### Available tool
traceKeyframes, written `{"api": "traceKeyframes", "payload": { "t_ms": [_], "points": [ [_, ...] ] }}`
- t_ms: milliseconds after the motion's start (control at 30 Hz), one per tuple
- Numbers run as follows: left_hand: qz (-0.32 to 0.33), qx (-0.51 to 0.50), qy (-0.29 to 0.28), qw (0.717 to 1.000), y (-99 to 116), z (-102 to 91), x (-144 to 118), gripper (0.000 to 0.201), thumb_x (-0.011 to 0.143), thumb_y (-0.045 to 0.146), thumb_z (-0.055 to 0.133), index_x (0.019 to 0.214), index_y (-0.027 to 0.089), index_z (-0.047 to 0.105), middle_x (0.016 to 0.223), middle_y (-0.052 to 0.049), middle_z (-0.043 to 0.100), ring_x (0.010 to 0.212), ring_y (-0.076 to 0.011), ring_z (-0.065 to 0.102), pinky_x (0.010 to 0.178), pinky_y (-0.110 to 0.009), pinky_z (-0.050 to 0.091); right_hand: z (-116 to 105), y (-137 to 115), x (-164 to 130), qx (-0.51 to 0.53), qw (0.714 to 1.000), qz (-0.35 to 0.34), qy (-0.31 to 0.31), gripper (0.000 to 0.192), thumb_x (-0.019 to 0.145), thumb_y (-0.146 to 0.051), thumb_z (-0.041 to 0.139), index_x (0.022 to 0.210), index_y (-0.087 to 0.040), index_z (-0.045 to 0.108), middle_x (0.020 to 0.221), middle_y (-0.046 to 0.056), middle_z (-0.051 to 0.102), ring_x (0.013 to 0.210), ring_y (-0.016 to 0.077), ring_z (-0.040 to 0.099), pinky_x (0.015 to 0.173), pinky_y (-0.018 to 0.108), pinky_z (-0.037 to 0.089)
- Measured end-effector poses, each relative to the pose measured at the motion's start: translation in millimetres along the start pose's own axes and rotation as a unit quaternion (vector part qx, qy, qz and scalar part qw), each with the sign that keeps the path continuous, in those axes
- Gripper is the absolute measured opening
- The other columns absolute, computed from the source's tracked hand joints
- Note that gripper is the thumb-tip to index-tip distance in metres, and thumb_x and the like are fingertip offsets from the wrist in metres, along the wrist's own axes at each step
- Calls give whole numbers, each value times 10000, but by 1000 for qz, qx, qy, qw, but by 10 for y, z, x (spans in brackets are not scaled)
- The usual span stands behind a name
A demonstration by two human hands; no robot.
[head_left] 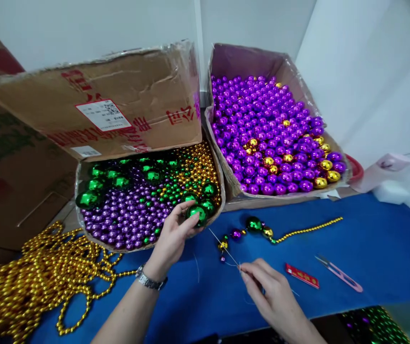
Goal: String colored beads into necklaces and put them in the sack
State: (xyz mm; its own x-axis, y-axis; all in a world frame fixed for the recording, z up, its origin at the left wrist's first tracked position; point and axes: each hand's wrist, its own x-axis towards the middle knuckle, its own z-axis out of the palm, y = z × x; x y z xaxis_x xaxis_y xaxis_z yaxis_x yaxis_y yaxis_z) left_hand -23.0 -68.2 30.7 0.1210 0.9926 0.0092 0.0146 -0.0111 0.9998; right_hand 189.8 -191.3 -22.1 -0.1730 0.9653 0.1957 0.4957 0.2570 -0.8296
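Observation:
My left hand [179, 227], with a metal-band watch on the wrist, has its fingers closed around a large shiny green bead [197, 215] at the front edge of the left box. My right hand [267, 286] pinches a long thin needle [222, 247] that slants up and left towards the bead, its tip apart from it. Thin thread shows near the right fingertips. Just beyond lies a strung piece of green, purple and gold beads [253, 224], ending in a small-bead gold strand [308, 229].
An open carton [147, 114] contains mixed purple, green and gold beads. Another carton [222, 52] is full of purple and some gold beads. Gold bead strands [15, 286] are heaped at left. A red packet [301, 275] and pink thread snips [339, 273] lie on the blue cloth [377, 239].

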Motion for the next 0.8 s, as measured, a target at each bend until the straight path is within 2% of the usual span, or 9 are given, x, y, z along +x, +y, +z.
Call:
{"api": "traceKeyframes", "payload": {
  "t_ms": [67, 200, 400, 533, 600, 700, 800],
  "points": [
    [-49, -119, -22, 991, 27, 28, -50, 381, 812, 295, 614, 1173, 237, 505, 1129, -70, 539, 997, -230, 564, 794, -407, 531, 13, -25, 13, -4, 1000, -8, 1, 176, 941, -204, 422, 1038, -233, 565, 863, 24, 561, 725, 128, 561, 647, 239, 422],
    [-66, -193, -7, 979, 17, 70, -118, 404, 781, 248, 659, 1153, 231, 501, 1020, -54, 580, 943, -208, 587, 828, -422, 521, 30, -48, 28, -7, 1000, -15, -12, 174, 938, -191, 423, 1030, -236, 564, 854, 19, 558, 717, 124, 556, 648, 238, 415],
    [-49, -184, 10, 982, -18, 107, -150, 409, 753, 223, 688, 1120, 240, 508, 1018, -33, 574, 878, -170, 594, 779, -352, 531, 6, -91, 14, -23, 999, -3, -22, 181, 934, -191, 421, 1020, -237, 574, 845, 14, 561, 712, 125, 554, 641, 236, 411],
    [-22, -149, 26, 988, -49, 153, -191, 441, 738, 217, 702, 1129, 240, 498, 999, -34, 555, 897, -180, 575, 746, -331, 538, -1, -125, 24, -35, 999, 6, -22, 184, 931, -192, 419, 1000, -228, 586, 835, 17, 563, 718, 127, 557, 633, 229, 411],
    [-9, -132, 14, 991, -71, 187, -237, 450, 736, 215, 705, 1130, 248, 491, 1029, -39, 546, 919, -191, 564, 735, -333, 542, 21, -119, 35, -34, 999, 5, -9, 180, 928, -191, 422, 988, -224, 588, 828, 17, 563, 716, 127, 559, 631, 227, 413],
    [-5, -117, -26, 993, -111, 238, -323, 353, 783, 233, 661, 1099, 245, 504, 1113, -56, 535, 969, -199, 550, 740, -304, 526, 72, -81, 48, -27, 1000, 1, 9, 173, 928, -189, 421, 976, -222, 584, 824, 15, 563, 707, 124, 561, 634, 227, 418],
    [-5, -117, -48, 992, -152, 263, -398, 297, 810, 239, 634, 1083, 231, 518, 1107, -65, 557, 997, -197, 546, 789, -286, 493, 113, -30, 52, -21, 1000, -4, 17, 185, 936, -186, 411, 1008, -223, 577, 841, 19, 564, 719, 126, 565, 650, 232, 427]
  ]
}}
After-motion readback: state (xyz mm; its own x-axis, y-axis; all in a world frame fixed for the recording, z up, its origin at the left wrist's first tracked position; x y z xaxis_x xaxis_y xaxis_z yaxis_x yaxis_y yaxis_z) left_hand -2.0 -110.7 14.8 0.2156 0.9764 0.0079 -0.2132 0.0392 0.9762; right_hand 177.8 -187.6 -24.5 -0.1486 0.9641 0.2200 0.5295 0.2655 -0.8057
